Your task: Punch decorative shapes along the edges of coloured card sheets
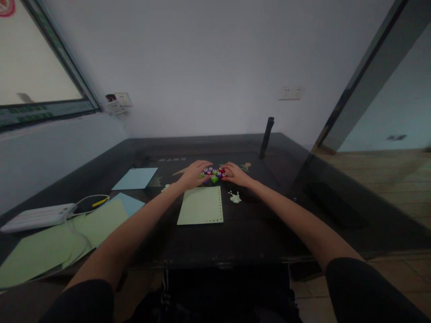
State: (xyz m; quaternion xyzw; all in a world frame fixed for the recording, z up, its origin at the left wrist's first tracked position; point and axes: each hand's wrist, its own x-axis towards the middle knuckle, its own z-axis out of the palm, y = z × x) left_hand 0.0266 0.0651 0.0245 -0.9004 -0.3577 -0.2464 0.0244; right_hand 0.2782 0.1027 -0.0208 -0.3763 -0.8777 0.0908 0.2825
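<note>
A tight cluster of small craft punches (213, 174), purple, green and red with pale round tops, sits on the dark table. From its left side, my left hand (195, 174) curves round the punches, fingers at the far edge and thumb at the near one. Opposite it, my right hand (237, 174) cups the right end in the same way. Just in front of them lies a pale green sheet of paper (200, 206) with holes punched along its right and near edges. Loose punched-out paper bits (235, 197) are scattered right of the sheet.
At left lie a light blue sheet (135, 178), more green sheets (43, 246), a white power strip (38, 217) with its cable, and a yellow pen-like item (100, 202). A black upright post (266, 138) stands at the back right. The wall borders the table's far side.
</note>
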